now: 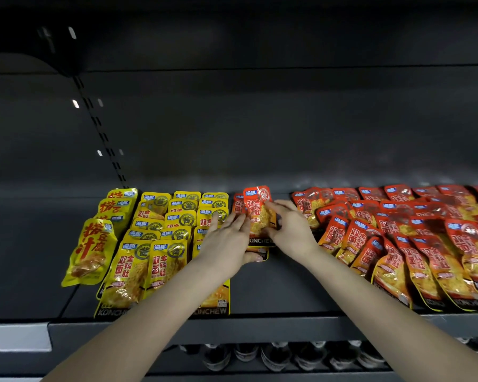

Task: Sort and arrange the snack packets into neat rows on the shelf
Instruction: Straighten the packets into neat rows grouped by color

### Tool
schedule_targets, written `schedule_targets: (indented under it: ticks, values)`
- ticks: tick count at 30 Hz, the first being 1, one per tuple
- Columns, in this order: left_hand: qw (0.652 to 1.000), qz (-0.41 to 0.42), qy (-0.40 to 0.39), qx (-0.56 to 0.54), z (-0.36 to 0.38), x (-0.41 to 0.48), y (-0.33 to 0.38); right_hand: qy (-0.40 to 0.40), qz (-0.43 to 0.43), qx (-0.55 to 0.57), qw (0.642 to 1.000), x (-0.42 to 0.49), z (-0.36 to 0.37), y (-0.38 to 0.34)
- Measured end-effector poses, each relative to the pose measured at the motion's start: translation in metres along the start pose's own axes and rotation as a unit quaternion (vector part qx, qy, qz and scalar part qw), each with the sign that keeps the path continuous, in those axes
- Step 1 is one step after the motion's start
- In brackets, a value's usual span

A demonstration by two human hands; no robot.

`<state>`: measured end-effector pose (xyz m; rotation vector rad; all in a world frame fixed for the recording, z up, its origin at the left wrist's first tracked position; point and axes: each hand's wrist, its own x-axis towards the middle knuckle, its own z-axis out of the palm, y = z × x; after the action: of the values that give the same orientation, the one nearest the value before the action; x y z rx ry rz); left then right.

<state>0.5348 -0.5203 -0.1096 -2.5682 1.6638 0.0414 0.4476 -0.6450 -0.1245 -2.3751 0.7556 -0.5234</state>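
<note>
Between the two hands, a red-and-orange foil snack packet [258,213] is leaning tilted near the back of the dark grey metal shelf [276,290]. It is overlapping the underlying red packets [260,242], whose black lower bands are showing beneath it. The right hand [290,230] is gripping this packet by its right edge, with its fingers reaching across the front and its thumb pinching in at the side. The left hand [226,244] is lying with straight fingers pressing against the packet's left edge, and its thumb is touching the bottom of the lowest packet. To the left of the left hand, yellow foil snack packets [160,244] are lying in overlapping rows. To the right of the right hand, red foil snack packets [398,238] are sprawling in a loose, overlapping heap.
</note>
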Motion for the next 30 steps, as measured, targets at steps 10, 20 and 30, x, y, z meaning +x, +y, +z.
schedule_targets:
  ticks: [10, 20, 30]
  values:
    - [0.999, -0.033, -0.024, -0.008, -0.002, 0.018, -0.006, 0.061, 0.019, 0.048, 0.997, 0.016, 0.008, -0.005]
    - [0.999, 0.000, -0.050, 0.018, -0.011, 0.024, -0.010, 0.130, 0.060, 0.077, 0.987, 0.010, -0.021, 0.019]
    - [0.997, -0.050, -0.042, -0.035, -0.006, 0.056, -0.028, 0.147, 0.060, 0.106, 0.982, 0.000, -0.021, 0.019]
